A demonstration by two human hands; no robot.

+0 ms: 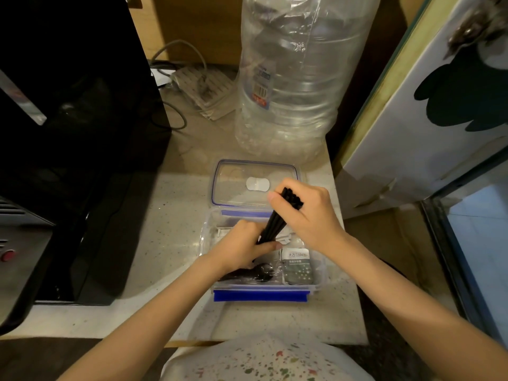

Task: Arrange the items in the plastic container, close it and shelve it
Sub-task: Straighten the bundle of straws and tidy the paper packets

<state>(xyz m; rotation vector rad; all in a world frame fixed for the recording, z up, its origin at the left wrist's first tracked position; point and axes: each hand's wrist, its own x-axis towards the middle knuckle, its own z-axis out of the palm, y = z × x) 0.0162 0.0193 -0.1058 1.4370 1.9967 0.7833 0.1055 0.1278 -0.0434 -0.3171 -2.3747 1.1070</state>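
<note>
- A pale speckled counter (170,215) lies between a black appliance (82,133) and a large clear water bottle (297,78).
- The open plastic container (264,294) near the front edge holds sachets (298,266); its lid (255,182) lies just behind.
- The left hand (242,247) and right hand (308,213) both clasp a bundle of black sticks (277,218), tilted over the container.

A home kitchen corner: speckled counter (170,215), big water jug (297,78), black appliance (82,133).
</note>
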